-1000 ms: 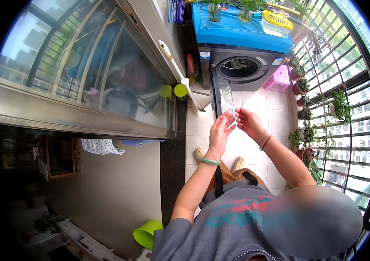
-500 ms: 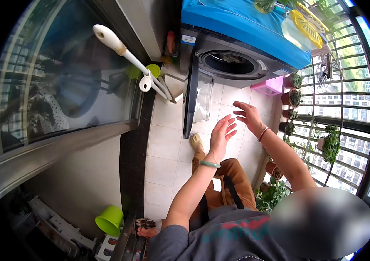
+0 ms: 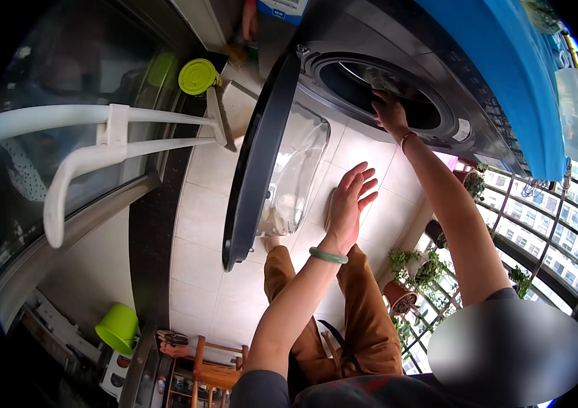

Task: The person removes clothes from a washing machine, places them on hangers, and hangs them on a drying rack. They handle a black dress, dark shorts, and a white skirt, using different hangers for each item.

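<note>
A dark grey front-loading washing machine (image 3: 330,41) stands ahead of me with its round door (image 3: 255,170) swung wide to the left, the clear bowl of the door facing right. My right hand (image 3: 389,114) reaches to the mouth of the drum (image 3: 418,112), its fingers extended at the opening and holding nothing that I can see. Some pale, indistinct material shows in the dark drum behind the fingertips. My left hand (image 3: 349,207), with a green bangle at its wrist, hovers over the tiled floor to the right of the door, palm turned inward, fingers apart and empty.
A blue cover (image 3: 500,61) lies over the machine's top. White long-handled tools (image 3: 117,132) lean at the left near a lime-green round container (image 3: 197,76). Potted plants (image 3: 399,297) line the barred window at right. A wooden stool (image 3: 217,372) and green bucket (image 3: 119,326) are behind left.
I have come closer to the washing machine. My right hand has gone from above the floor up to the drum opening; my left hand stays raised and open.
</note>
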A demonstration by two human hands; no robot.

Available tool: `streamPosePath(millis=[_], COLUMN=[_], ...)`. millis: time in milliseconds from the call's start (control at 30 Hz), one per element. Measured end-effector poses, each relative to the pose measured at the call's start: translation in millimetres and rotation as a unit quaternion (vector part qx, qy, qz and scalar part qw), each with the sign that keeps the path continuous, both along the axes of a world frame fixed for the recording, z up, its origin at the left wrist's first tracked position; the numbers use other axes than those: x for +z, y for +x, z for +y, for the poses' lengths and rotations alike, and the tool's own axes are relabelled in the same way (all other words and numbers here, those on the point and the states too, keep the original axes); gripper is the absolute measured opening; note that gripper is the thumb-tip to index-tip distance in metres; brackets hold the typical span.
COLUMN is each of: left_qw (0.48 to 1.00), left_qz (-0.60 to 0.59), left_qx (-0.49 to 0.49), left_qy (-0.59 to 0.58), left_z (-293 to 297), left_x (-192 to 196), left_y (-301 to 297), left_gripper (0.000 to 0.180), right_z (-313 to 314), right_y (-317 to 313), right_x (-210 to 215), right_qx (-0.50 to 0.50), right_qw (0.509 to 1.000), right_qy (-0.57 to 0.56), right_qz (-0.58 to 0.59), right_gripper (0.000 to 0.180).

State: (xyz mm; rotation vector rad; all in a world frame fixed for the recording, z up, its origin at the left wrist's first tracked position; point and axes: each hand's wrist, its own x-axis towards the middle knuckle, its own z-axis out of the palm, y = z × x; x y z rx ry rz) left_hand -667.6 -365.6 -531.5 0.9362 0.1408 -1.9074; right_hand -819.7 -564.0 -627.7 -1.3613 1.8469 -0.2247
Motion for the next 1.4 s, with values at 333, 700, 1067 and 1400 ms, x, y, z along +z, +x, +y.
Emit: streamPosePath(millis=[333,700,1067,1400], left_qw=[0.999,0.982,0.978,0.915], left_qz=[0.022,0.016,-0.168,-0.154], left_qx=[0.047,0.184,-0.056,-0.326], left_qy=[0.014,0.037,-0.113,-0.180], left_z=[-6.0,-68.6,-0.1,97.7], left_x=[-89.6,-99.5,-11.5,2.5], left_y=[-49.1,-48.9,-43.2,-4.0], left_gripper=[0.041,0.058,0.032,0.053], right_z=[-99.7,65.4,205.3,117.0], right_y=[-48.2,-20.2,-92.7,-40.3], right_x=[-107.3,55.7,93.3,80.3], right_qx=[0.345,0.020,-0.135,-0.327], right_qw=[0.845,0.894,0.849,0.677], right_qy=[-0.311,0.010,0.209,0.152], right_qz=[0.265,-0.448,-0.465,-0.641], right_gripper=[0.043,0.032,0.030,0.031])
